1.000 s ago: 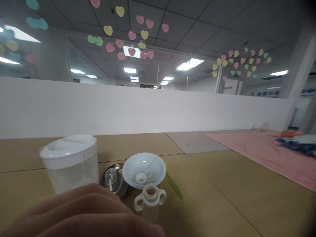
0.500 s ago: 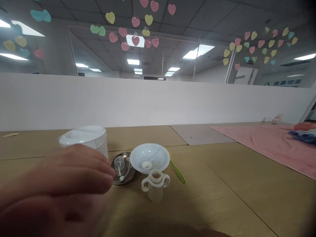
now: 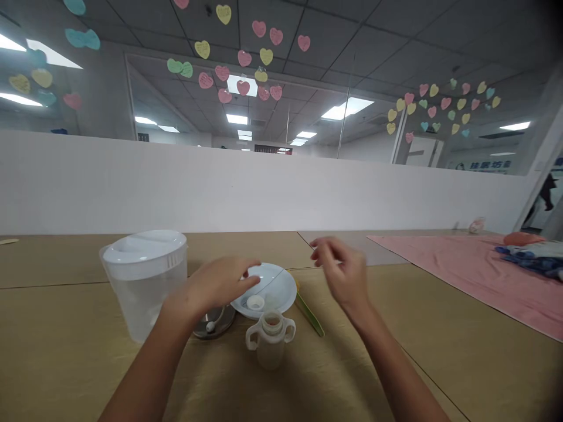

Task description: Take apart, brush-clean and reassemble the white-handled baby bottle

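My left hand (image 3: 222,284) hangs over the left rim of a white bowl (image 3: 281,282), its thumb and fingers apart and nothing in it. To the right of the bowl my right hand (image 3: 345,271) is raised, its fingers loosely bent and slightly blurred; no object shows in it. A white ring-shaped cap (image 3: 255,302) lies inside the bowl. In front of the bowl stands an uncapped two-handled baby bottle (image 3: 270,346). Partly hidden under my left hand is a round metal dish (image 3: 224,324) holding a straw piece with a white end (image 3: 211,326).
A lidded translucent pitcher (image 3: 147,287) stands at the left. A green-handled brush (image 3: 311,316) lies right of the bowl. Farther right, a pink cloth (image 3: 448,264) covers the table, with folded blue-and-white fabric (image 3: 532,261) on it. A white low wall (image 3: 264,193) borders the back.
My left hand has moved forward and right, away from the camera, to above the bowl's left edge. My right hand has come into view at the right. The view has shifted slightly.
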`<state>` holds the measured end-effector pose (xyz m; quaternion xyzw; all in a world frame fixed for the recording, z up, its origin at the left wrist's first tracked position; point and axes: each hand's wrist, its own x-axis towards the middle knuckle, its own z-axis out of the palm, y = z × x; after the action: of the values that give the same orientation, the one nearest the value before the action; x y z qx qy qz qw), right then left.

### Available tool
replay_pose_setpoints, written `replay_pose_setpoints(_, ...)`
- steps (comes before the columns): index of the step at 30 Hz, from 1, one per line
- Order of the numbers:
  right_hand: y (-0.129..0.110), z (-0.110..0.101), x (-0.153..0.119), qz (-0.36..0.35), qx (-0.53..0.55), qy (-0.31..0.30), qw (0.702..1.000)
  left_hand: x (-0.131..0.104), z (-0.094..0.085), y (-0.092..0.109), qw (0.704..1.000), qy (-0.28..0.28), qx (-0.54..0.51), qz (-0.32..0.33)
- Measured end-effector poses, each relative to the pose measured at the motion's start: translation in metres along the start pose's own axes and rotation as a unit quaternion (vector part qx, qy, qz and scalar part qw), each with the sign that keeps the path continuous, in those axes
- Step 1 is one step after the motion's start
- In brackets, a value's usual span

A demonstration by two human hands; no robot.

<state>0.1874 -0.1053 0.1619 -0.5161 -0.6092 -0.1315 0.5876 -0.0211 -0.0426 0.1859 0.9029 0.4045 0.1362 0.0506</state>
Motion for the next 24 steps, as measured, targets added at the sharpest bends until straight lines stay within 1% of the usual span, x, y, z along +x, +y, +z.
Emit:
replay_pose_setpoints(1,0.012,0.01,-0.005,0.027,-0.044,-0.057,0.997,0.003,0.004,-0.003,0.998,-0.051,0.004,-0.022)
replay_pose_setpoints(2,0.026,0.019,-0.012,0.048,-0.094,-0.102,0.989,0.007,0.009,-0.007,0.996,-0.083,0.002,-0.037)
replay_pose_setpoints(3,0.039,0.028,-0.019,0.065,-0.147,-0.149,0.976,0.012,0.013,-0.01,0.994,-0.097,-0.001,-0.046)
replay_pose_setpoints(5,0.064,0.043,-0.035,0.096,-0.256,-0.234,0.933,0.022,0.022,-0.016,0.994,-0.092,-0.004,-0.053)
replay_pose_setpoints(8,0.089,0.055,-0.054,0.128,-0.3,-0.27,0.906,0.035,0.032,-0.024,0.991,-0.113,0.02,-0.073)
replay_pose_setpoints(11,0.102,0.058,-0.064,0.155,-0.332,-0.302,0.88,0.042,0.039,-0.03,0.986,-0.141,0.029,-0.085)
replay_pose_setpoints(14,0.109,0.06,-0.068,0.166,-0.352,-0.337,0.858,0.045,0.041,-0.032,0.985,-0.15,0.028,-0.08)
replay_pose_setpoints(18,0.113,0.064,-0.074,0.167,-0.362,-0.376,0.836,0.046,0.04,-0.036,0.984,-0.157,0.032,-0.084)
replay_pose_setpoints(21,0.114,0.066,-0.078,0.163,-0.366,-0.395,0.827,0.047,0.04,-0.044,0.981,-0.145,0.056,-0.115)
replay_pose_setpoints(24,0.114,0.067,-0.079,0.157,-0.368,-0.401,0.824,0.051,0.045,-0.057,0.978,-0.116,0.086,-0.153)
